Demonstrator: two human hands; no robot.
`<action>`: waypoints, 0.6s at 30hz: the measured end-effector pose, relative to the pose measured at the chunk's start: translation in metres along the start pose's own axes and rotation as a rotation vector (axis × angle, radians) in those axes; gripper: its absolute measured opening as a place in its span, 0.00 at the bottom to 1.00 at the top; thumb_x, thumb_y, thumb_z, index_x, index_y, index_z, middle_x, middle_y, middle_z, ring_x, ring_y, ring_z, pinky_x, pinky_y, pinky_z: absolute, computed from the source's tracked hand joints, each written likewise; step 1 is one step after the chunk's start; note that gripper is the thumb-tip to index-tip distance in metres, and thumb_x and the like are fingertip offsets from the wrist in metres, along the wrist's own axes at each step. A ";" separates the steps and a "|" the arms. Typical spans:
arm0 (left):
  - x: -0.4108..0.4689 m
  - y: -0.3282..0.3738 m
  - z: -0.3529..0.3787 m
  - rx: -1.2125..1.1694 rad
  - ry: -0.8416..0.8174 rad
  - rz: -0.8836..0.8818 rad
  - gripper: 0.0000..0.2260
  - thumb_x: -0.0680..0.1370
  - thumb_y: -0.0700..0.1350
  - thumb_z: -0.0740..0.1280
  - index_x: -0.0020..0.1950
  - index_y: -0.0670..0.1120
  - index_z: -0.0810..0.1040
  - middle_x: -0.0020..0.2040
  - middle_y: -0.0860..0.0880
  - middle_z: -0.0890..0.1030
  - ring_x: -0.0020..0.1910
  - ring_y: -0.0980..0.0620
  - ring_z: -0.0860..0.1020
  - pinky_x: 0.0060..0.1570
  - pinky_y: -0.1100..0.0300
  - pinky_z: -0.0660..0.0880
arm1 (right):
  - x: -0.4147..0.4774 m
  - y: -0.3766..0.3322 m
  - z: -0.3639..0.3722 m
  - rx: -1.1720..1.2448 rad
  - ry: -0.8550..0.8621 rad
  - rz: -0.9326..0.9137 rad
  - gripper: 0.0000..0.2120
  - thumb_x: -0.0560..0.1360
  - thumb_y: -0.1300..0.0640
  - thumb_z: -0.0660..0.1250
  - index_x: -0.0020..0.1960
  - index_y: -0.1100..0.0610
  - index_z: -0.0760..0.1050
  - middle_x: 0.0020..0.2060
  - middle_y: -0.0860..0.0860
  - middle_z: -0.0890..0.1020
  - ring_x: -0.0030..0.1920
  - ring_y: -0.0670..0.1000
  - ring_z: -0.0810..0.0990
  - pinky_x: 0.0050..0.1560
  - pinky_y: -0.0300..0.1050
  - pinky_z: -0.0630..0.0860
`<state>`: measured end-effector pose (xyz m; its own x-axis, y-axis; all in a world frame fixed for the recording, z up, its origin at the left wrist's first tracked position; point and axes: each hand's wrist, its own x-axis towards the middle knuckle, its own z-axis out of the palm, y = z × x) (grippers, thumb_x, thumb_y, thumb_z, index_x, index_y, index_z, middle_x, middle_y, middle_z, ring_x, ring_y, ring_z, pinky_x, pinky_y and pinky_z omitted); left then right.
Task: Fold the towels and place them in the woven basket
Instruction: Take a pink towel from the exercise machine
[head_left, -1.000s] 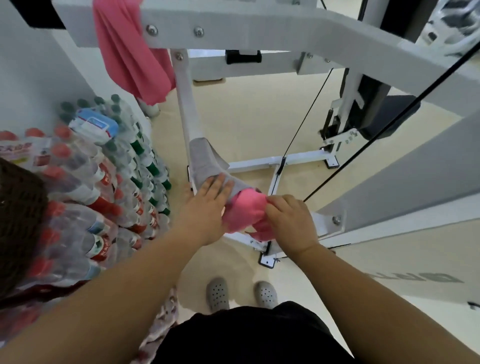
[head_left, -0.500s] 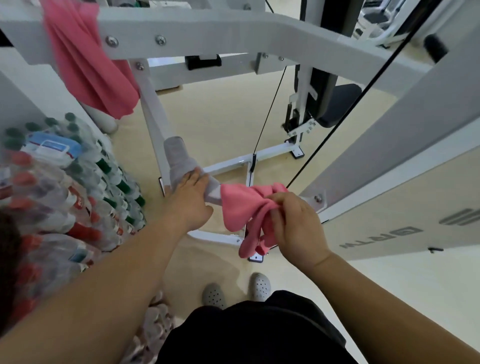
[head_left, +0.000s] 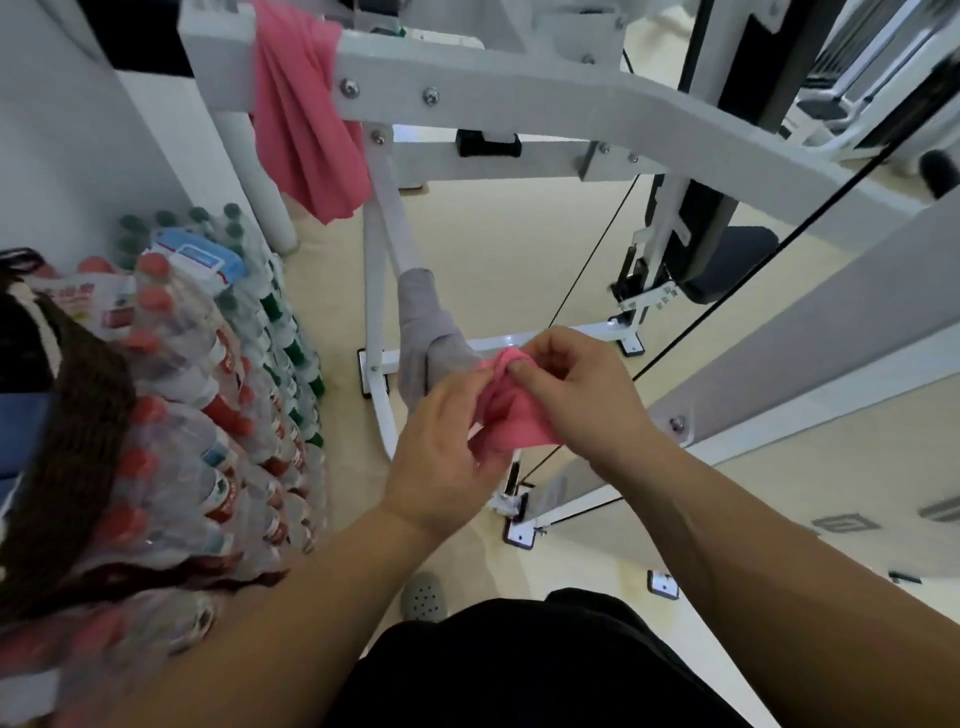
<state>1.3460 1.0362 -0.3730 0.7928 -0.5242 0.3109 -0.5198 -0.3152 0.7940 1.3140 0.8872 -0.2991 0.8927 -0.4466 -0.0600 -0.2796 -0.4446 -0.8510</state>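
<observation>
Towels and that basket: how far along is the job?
Nothing clearly finished: the dark brown woven basket hides its inside. In hand: the left hand and right hand pinch a small bunched pink towel. Left: a grey towel draped on the lower white bar and a larger pink towel hanging over the top beam.

We're in a gym here: a big white weight machine (head_left: 519, 98) fills the room, black cables (head_left: 592, 260) running down through it, a padded seat (head_left: 727, 265) behind, a draped towel (head_left: 301, 130) on its top bar, packs of bottled water (head_left: 208, 415) stacked alongside.
</observation>
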 end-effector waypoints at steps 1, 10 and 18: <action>0.000 0.001 -0.003 -0.003 0.026 -0.036 0.26 0.74 0.43 0.74 0.71 0.50 0.72 0.56 0.59 0.76 0.50 0.61 0.74 0.50 0.68 0.72 | 0.000 -0.003 -0.001 0.005 -0.019 -0.017 0.06 0.75 0.53 0.72 0.40 0.52 0.80 0.35 0.49 0.83 0.37 0.47 0.80 0.40 0.45 0.76; -0.010 0.059 -0.021 -0.005 0.262 -0.048 0.09 0.78 0.46 0.60 0.56 0.57 0.73 0.41 0.56 0.80 0.37 0.55 0.78 0.36 0.54 0.76 | -0.017 -0.009 -0.036 0.178 -0.347 -0.250 0.15 0.70 0.43 0.73 0.53 0.48 0.81 0.47 0.50 0.85 0.48 0.56 0.83 0.48 0.59 0.80; -0.063 0.128 -0.008 0.069 0.443 -0.174 0.03 0.77 0.40 0.64 0.46 0.45 0.77 0.37 0.52 0.76 0.36 0.52 0.75 0.35 0.59 0.71 | -0.050 0.033 -0.062 0.047 -0.511 -0.558 0.26 0.66 0.58 0.80 0.56 0.40 0.72 0.50 0.41 0.79 0.48 0.47 0.81 0.40 0.47 0.81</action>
<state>1.2323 1.0352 -0.2868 0.9215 -0.0756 0.3810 -0.3751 -0.4280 0.8223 1.2379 0.8464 -0.2917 0.9531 0.2558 0.1617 0.2672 -0.4602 -0.8467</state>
